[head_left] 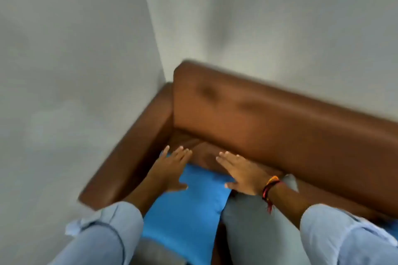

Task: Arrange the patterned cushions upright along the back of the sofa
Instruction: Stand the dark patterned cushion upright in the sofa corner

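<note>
A brown leather sofa (269,122) fills the corner, its backrest running to the right and its left armrest (133,153) along the wall. A bright blue cushion (185,211) lies flat on the seat near the left armrest. A grey cushion (252,226) lies beside it on the right. My left hand (172,170) hovers flat over the blue cushion's far left corner, fingers spread. My right hand (239,172), with a red and yellow thread band at the wrist, hovers flat over the far edges of both cushions. Neither hand grips anything. The frame is blurred.
Pale grey walls (75,60) meet in a corner right behind the sofa's left end. Another grey cushion corner (155,251) shows at the bottom edge. Bare seat leather (202,153) shows between the cushions and the backrest.
</note>
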